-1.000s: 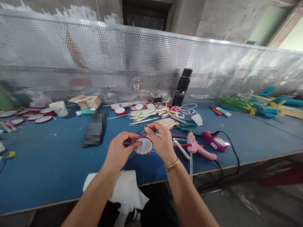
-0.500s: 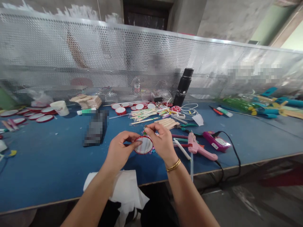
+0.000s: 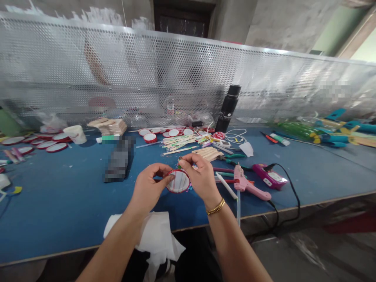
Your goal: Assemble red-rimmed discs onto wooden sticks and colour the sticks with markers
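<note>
My left hand (image 3: 150, 183) is closed in a pinch on the left edge of a round disc (image 3: 179, 181) with a red rim and a pale, streaked face. The disc is tilted, its face toward me. At its upper edge, my right hand (image 3: 200, 173) pinches a small green and brown piece (image 3: 180, 161) between thumb and forefinger; its kind is too small to tell. Behind and below the disc, small coloured bits (image 3: 190, 188) on the table are partly hidden by my hands. To the right lies a pink glue gun (image 3: 245, 185), beside a white stick (image 3: 226, 185).
Wooden sticks (image 3: 179, 144) and several red-rimmed discs (image 3: 150, 138) lie farther back, near a black flask (image 3: 228, 109). A dark pouch-like object (image 3: 120, 159) is at left. A purple power box (image 3: 269, 176) trails a black cable. White cloth (image 3: 157, 231) covers my lap.
Both hands stay almost in place, still holding the disc and the small piece. The disc has tipped very slightly, and the whole view has shifted a little.
</note>
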The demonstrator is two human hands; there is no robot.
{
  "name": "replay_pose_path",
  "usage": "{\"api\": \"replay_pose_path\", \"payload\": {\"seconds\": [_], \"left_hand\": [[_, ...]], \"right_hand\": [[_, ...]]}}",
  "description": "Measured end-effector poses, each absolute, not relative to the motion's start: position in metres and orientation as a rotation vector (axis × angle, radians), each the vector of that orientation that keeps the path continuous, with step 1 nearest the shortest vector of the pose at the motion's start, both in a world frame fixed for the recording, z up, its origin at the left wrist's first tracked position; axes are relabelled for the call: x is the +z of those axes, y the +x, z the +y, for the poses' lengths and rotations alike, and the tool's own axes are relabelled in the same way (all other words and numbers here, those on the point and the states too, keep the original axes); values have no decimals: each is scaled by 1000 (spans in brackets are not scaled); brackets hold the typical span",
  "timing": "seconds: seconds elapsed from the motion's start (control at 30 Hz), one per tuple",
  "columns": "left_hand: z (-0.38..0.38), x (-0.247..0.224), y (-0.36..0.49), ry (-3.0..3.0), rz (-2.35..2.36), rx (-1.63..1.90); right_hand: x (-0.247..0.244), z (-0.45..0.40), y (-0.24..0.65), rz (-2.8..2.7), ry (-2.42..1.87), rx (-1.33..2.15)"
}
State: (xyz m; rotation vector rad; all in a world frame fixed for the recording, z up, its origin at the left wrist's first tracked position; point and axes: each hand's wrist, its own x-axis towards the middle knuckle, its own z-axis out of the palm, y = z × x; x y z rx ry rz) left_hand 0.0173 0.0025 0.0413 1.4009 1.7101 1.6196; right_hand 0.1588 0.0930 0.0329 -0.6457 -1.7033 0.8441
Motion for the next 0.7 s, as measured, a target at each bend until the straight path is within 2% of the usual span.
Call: {"api": "replay_pose_path", "payload": {"seconds": [0.7], "left_hand": [[1,42,23,1304,1625,1591]], "right_hand": [[36,90,156,-1688,-652,916]]}}
